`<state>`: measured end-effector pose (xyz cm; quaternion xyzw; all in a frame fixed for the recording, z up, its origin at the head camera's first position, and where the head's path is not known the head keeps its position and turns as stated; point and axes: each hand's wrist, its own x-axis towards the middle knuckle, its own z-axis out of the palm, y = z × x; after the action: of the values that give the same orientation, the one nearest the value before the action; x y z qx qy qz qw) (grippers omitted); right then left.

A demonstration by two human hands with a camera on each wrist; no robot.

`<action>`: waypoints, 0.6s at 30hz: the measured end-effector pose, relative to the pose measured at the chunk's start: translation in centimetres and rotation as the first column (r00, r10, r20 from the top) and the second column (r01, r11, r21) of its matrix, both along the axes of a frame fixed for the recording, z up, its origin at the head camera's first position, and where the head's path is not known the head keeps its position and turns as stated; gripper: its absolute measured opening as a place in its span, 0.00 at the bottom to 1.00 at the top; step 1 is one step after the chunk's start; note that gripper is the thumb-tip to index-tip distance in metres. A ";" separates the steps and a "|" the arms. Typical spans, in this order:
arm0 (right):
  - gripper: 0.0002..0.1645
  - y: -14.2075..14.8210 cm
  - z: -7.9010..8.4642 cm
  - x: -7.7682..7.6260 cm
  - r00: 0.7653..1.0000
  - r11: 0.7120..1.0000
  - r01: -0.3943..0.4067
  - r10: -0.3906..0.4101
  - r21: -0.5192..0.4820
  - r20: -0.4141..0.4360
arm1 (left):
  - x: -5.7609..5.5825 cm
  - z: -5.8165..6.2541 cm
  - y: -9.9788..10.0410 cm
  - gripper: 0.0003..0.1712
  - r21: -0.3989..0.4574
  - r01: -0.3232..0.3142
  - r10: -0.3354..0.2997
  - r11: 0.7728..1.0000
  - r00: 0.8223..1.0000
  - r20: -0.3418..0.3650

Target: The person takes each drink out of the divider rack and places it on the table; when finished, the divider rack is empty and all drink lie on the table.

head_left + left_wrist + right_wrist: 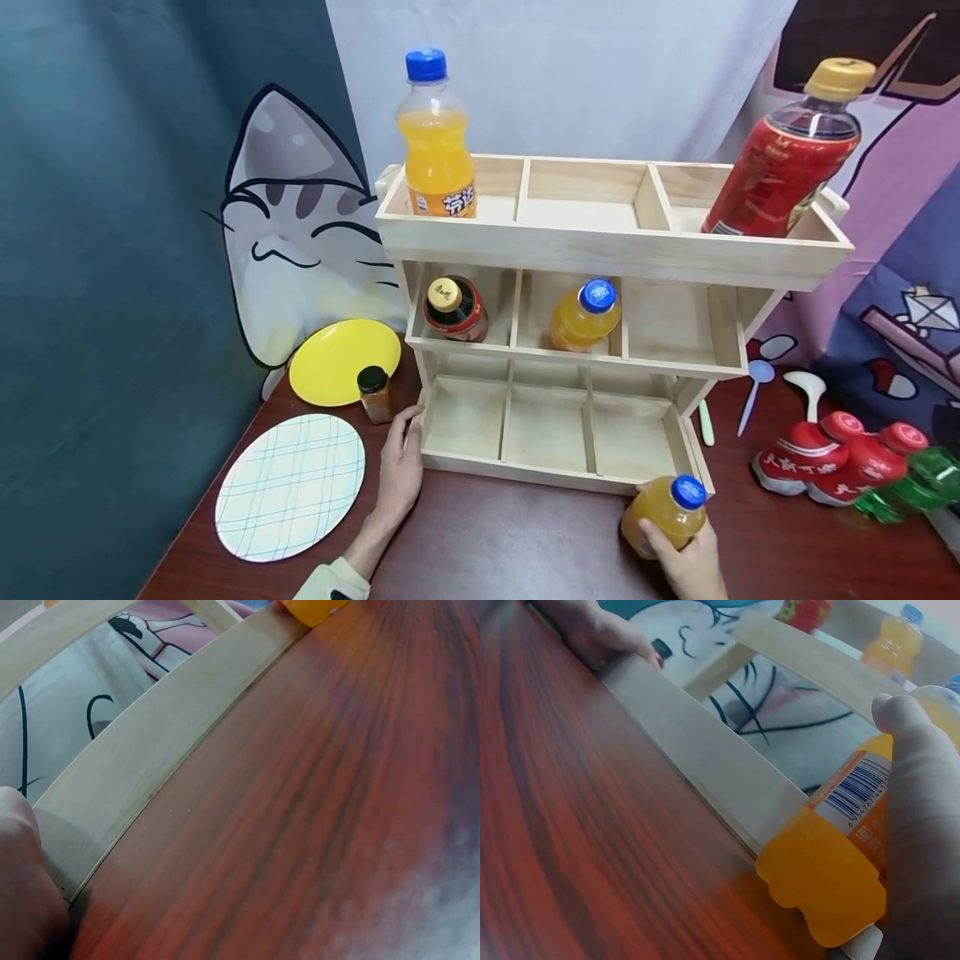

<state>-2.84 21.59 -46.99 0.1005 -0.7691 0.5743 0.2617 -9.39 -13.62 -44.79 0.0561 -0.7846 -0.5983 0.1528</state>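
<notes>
My right hand [693,562] grips an orange soda bottle [660,517] with a blue cap, at the front right corner of the three-tier wooden shelf [525,472]. In the right wrist view the thumb lies along the bottle [825,877], whose barcode label shows. My left hand [401,467] rests against the left end of the shelf's lowest tier, fingers extended along its side. Two more orange soda bottles stand on the shelf, one top left [437,158], one in the middle tier [585,317]. A dark bottle with a yellow cap [457,310] stands middle left; a red-labelled bottle [787,162] leans top right.
A yellow plate [333,362], a checked white plate [292,487] and a small black-lidded jar [375,396] lie left of the shelf. At right are a white ladle [810,392], a blue spoon [753,392], red bottles [802,454] and a green bottle [918,483].
</notes>
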 end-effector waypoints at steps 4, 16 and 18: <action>0.29 0.8 0.2 0.6 0.977 0.980 0.200 -0.200 0.003 0.070 | -0.1 0.0 0.1 0.17 -0.004 0.014 -0.014 1.000 1.000 0.004; 0.29 5.1 0.6 0.6 0.967 0.962 0.250 -0.242 -0.106 0.082 | -0.2 0.0 0.0 0.17 0.000 0.014 -0.014 1.000 1.000 -0.023; 0.29 5.5 0.7 0.6 0.955 0.954 0.291 -0.286 -0.069 0.084 | -0.1 -0.1 -0.1 0.17 0.000 0.006 -0.006 1.000 1.000 -0.020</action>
<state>-2.27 27.12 -46.29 -0.0445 -0.7609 0.5637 0.3183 -9.52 -13.67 -44.92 0.0477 -0.7833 -0.5991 0.1587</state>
